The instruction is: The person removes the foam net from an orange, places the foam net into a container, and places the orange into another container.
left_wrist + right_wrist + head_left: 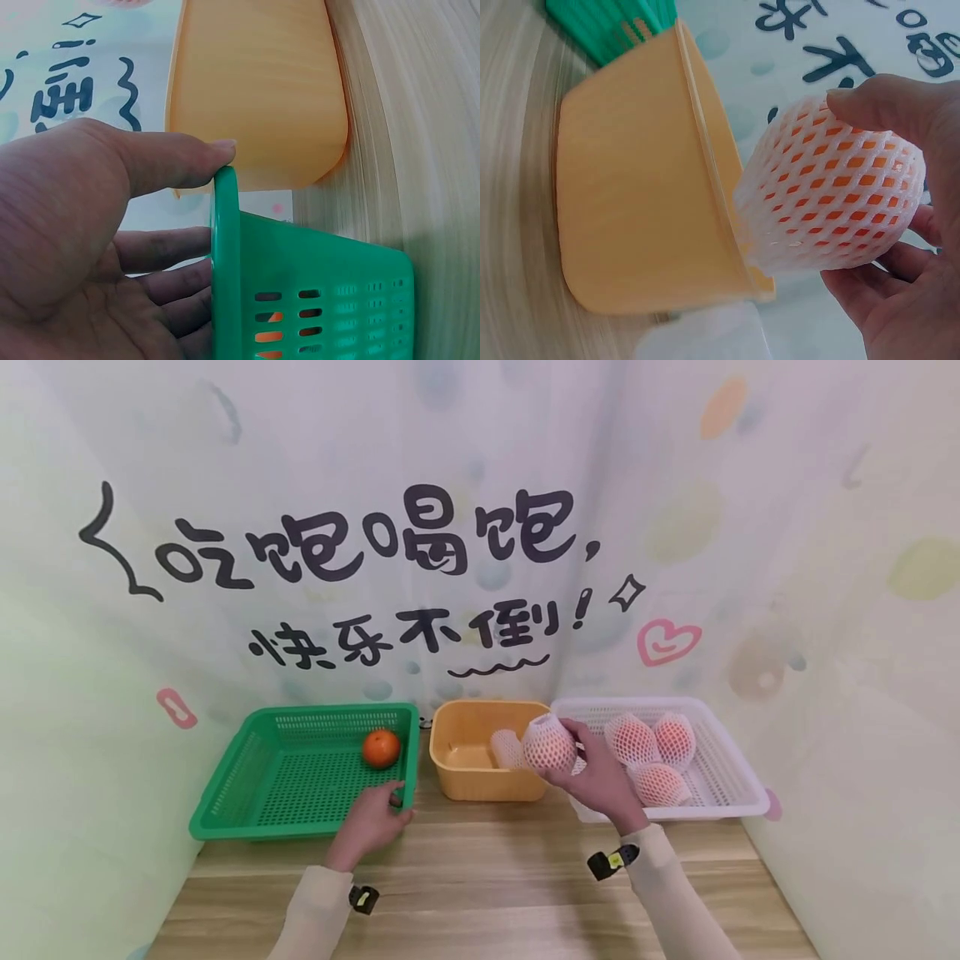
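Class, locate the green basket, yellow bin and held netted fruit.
Green basket (300, 785), head view: mesh floor.
Yellow bin (491, 787), head view: front wall.
Held netted fruit (829, 191), right wrist view: netted side.

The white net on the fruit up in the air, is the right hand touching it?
Touching. The right wrist view shows the right hand gripping the white net: thumb on the mesh, fingers against another side.
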A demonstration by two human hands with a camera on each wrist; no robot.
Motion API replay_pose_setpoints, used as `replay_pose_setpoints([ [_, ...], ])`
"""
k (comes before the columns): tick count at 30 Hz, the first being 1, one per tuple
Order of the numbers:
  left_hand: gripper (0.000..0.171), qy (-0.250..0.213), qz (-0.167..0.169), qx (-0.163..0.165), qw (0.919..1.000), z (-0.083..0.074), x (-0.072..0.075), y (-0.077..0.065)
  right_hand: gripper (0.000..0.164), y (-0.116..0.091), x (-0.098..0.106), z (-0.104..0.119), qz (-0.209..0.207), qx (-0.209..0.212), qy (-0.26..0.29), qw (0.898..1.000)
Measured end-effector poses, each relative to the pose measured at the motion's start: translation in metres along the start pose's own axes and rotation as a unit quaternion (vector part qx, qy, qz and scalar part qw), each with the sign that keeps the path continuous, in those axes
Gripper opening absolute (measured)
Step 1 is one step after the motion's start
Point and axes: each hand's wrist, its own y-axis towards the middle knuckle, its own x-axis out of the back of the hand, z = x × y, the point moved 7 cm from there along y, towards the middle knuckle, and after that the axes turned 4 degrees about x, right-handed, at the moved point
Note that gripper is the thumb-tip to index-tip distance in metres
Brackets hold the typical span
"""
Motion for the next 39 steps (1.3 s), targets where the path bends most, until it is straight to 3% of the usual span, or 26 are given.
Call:
replay_pose_setpoints([
  [3, 0.059, -0.006, -0.019, -0.004, 0.9998, -0.001, 0.001, -0.003, 0.088, -0.006, -0.008, 0.008, 0.002, 0.025, 0.025, 0.999],
  [6, 0.056, -0.015, -0.060, -0.024, 0.9978, -0.006, 0.005, -0.007, 0.086, -0.011, -0.017, 0.015, 0.012, 0.050, 0.057, 0.997],
  [10, 0.050, -0.055, -0.115, -0.067, 0.9895, -0.018, 0.010, -0.013, 0.084, -0.020, -0.028, 0.022, 0.028, 0.050, 0.091, 0.994],
  [14, 0.049, -0.103, -0.126, -0.092, 0.9825, -0.027, 0.004, -0.015, 0.084, -0.030, -0.038, 0.023, 0.044, 0.031, 0.123, 0.991],
  [18, 0.049, -0.148, -0.099, -0.106, 0.9784, -0.035, -0.012, -0.016, 0.084, -0.041, -0.052, 0.017, 0.052, 0.019, 0.145, 0.988],
  [24, 0.056, -0.236, -0.014, -0.094, 0.9672, -0.041, -0.042, -0.019, 0.083, -0.055, -0.077, 0.005, 0.059, 0.032, 0.158, 0.985],
  [31, 0.072, -0.304, 0.093, -0.087, 0.9441, -0.042, -0.084, -0.016, 0.080, -0.065, -0.104, -0.017, 0.052, 0.027, 0.172, 0.983],
  [39, 0.077, -0.344, 0.130, -0.099, 0.9246, -0.036, -0.113, -0.018, 0.081, -0.077, -0.128, -0.034, 0.062, -0.001, 0.201, 0.978],
])
